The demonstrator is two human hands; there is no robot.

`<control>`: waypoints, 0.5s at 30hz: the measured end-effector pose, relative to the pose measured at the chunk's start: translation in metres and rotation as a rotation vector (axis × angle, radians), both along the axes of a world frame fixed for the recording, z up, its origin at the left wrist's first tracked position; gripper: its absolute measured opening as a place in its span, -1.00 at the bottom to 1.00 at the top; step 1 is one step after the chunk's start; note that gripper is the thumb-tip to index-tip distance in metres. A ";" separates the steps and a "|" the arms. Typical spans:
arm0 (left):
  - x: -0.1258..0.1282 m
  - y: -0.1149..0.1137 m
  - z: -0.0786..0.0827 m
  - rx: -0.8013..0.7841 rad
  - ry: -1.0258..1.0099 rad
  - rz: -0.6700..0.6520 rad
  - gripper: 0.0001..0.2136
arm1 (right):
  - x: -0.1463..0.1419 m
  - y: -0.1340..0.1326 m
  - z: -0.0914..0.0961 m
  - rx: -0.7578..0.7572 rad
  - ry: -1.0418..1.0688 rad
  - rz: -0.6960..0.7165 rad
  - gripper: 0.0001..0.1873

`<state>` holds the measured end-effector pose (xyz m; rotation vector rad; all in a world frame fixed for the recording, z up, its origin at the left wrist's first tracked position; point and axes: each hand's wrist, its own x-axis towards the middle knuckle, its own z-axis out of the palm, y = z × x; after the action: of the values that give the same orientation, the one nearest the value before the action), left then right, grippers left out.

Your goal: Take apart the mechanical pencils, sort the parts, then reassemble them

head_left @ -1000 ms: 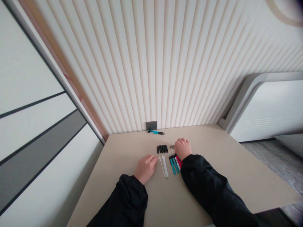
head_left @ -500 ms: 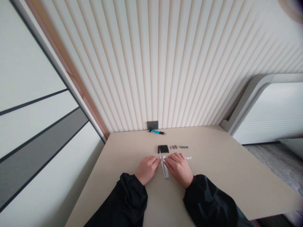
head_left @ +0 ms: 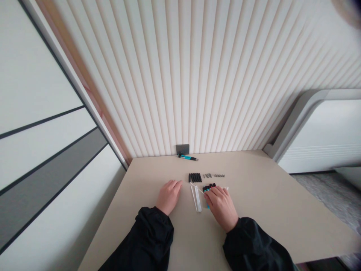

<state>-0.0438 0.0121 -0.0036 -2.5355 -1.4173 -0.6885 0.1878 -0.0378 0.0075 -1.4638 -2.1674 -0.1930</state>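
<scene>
My left hand (head_left: 168, 195) lies flat on the beige table (head_left: 254, 203), fingers stretched out, holding nothing. My right hand (head_left: 220, 205) pinches one thin white refill tube (head_left: 196, 187), which slants up to the left off the table. Just left of that hand lie the other white refill tubes (head_left: 197, 198) side by side. The hand partly covers a group of teal, red and black pen barrels (head_left: 209, 186). Further back are a row of black pen grips (head_left: 194, 177) and several small dark springs and tips (head_left: 214, 175).
An assembled teal pen (head_left: 187, 157) lies at the table's far edge below a grey wall socket (head_left: 182, 149). A ribbed cream wall rises behind. A white and grey panel stands to the left, and a white unit (head_left: 324, 131) to the right.
My right hand came back from the small parts at the rear, reached the white tubes and lifted one. My left hand drew away from the tubes and flattened.
</scene>
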 end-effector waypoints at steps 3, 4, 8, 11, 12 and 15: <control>-0.001 0.002 -0.001 -0.006 -0.014 0.027 -0.75 | -0.017 -0.012 -0.001 -0.040 0.017 0.008 -0.84; -0.001 0.002 -0.002 -0.011 -0.013 0.023 -0.73 | -0.024 -0.014 -0.002 -0.043 0.008 0.015 -0.84; 0.001 0.002 -0.003 -0.029 -0.014 -0.015 -0.71 | -0.051 -0.019 -0.009 -0.008 -0.069 0.013 -0.81; 0.002 0.001 -0.002 -0.033 0.016 -0.015 -0.72 | -0.062 -0.021 -0.015 -0.023 -0.111 -0.010 -0.81; 0.002 0.001 -0.002 -0.035 0.031 -0.012 -0.72 | -0.064 -0.022 -0.016 -0.034 -0.123 -0.019 -0.81; 0.004 0.001 -0.003 -0.039 0.061 -0.015 -0.73 | -0.067 -0.024 -0.019 -0.056 -0.143 -0.048 -0.83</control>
<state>-0.0398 0.0136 -0.0064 -2.5764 -1.4065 -0.5867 0.1213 -0.0616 -0.0119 -1.5774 -2.2684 -0.2634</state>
